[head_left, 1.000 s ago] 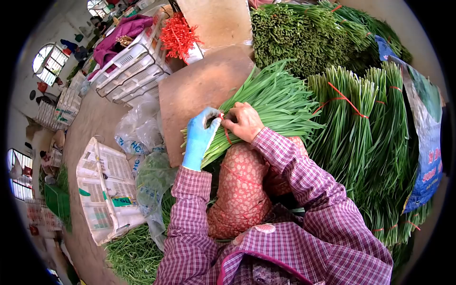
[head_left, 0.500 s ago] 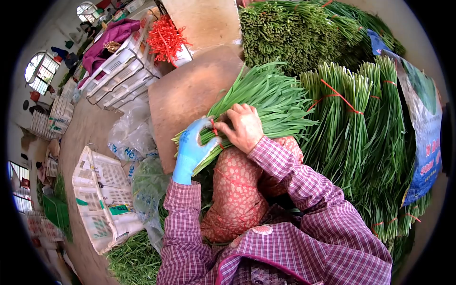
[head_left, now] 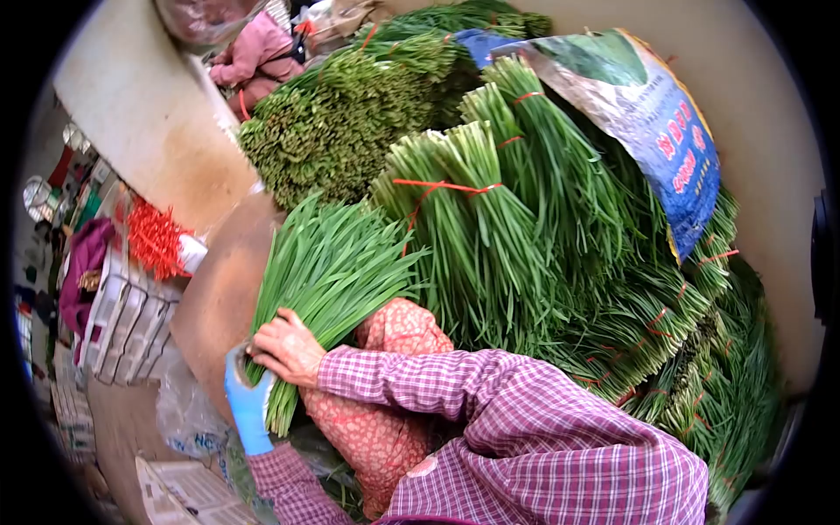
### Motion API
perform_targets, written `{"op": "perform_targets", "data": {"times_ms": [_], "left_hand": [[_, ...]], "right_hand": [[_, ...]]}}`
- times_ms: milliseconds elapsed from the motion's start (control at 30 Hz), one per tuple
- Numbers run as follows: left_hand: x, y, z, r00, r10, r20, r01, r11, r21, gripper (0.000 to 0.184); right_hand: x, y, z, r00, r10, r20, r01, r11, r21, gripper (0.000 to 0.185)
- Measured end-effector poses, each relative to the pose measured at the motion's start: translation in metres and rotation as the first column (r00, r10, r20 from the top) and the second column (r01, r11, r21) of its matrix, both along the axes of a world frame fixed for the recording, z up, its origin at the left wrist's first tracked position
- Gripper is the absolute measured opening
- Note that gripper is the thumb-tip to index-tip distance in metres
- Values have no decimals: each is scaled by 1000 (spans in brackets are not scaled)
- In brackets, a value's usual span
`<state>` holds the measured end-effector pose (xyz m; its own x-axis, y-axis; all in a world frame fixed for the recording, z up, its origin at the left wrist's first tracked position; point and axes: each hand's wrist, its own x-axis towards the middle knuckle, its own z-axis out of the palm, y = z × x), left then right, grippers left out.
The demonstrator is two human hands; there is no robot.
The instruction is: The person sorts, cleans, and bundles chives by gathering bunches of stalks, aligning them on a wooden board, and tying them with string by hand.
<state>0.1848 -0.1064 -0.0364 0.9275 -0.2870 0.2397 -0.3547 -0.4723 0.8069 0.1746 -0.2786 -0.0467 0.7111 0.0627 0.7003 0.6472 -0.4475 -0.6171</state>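
A loose-leaved bunch of garlic chives (head_left: 331, 267) lies across my lap and the brown board (head_left: 229, 276), its leaves fanned upward and its cut stems pointing down. My left hand (head_left: 247, 404), in a blue glove with bare fingertips, is wrapped around the stems from the left. My bare right hand (head_left: 287, 350) presses over the same stems from above, fingers curled toward the left fingertips. Both hands are closed on the bunch. Whatever lies under the fingers, a red tie included, is hidden.
Tied bundles of chives (head_left: 464, 210) stand close on the right, with a printed sack (head_left: 647, 114) over some. Another stack (head_left: 341, 122) rises behind. Red ties (head_left: 156, 238) hang by white crates (head_left: 131, 306) at left. A person in pink (head_left: 258, 57) sits beyond the wall.
My view has swung to the right, so hands and bunch now appear lower and further left. My right hand has closed over the stems, and the red tie seen between the hands is covered.
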Motion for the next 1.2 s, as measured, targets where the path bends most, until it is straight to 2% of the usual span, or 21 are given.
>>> {"op": "perform_targets", "data": {"times_ms": [33,100,133,200,233,300,433,467,500,533,567,633,700,767,833,900,967,1033,1067,1133,1200], "left_hand": [[-4,-8,12,1000,-19,-9,19,998,-62,70],[-18,-18,36,993,48,109,-81,942,325,82],[-21,-22,42,993,40,115,-76,943,323,82],[-23,-27,51,989,35,142,-121,737,665,84],[-17,-21,50,989,31,148,-122,737,664,84],[7,4,42,978,-10,-207,94,913,398,85],[35,71,29,985,-145,-92,167,932,321,84],[37,82,26,979,-112,-172,163,932,323,86],[28,73,42,979,-52,-196,138,878,459,87],[18,64,58,977,2,-215,128,798,588,87],[-5,27,95,972,81,-222,71,795,602,86],[-13,27,96,992,54,-116,10,870,492,82],[-19,29,81,995,87,43,-97,924,371,64],[-33,-1,78,972,188,140,-227,904,362,53],[-13,-12,54,944,292,154,-312,942,123,37],[2,-24,41,908,389,157,-397,918,19,32],[10,-31,21,795,511,328,-576,804,144,30],[3,-42,28,773,530,349,-613,765,196,28],[1,-43,25,772,534,345,-616,762,198,28],[-5,-49,20,662,389,641,-671,689,275,24],[-11,-56,9,595,361,718,-711,654,260,20]], "right_hand": [[3,2,2,999,46,-22,-45,997,57,17],[12,-2,8,995,66,-81,-61,996,68,17],[15,-1,12,985,103,-141,-91,992,85,18],[20,5,21,983,142,-114,-133,988,81,17],[23,8,27,978,186,-91,-180,981,72,17],[21,10,43,961,277,-18,-273,954,122,17],[5,12,87,932,352,84,-361,921,145,21],[6,15,92,930,364,45,-366,910,194,22],[7,20,95,925,381,5,-371,897,241,23],[14,27,85,949,304,87,-316,910,268,25],[18,24,84,944,331,-5,-320,916,243,25],[34,27,65,902,380,-205,-308,898,313,25],[51,37,42,841,506,-191,-349,777,524,23],[49,29,48,790,570,-225,-374,740,560,22],[57,33,48,767,597,-236,-409,738,538,22],[68,38,44,804,564,-190,-403,751,523,26],[75,39,44,821,524,-226,-321,752,577,26],[77,24,49,683,612,-399,-293,730,617,21],[85,34,38,805,530,-266,-280,735,617,20],[98,39,30,809,530,-254,-247,699,671,20],[110,41,20,812,523,-257,-199,663,721,21]]}}
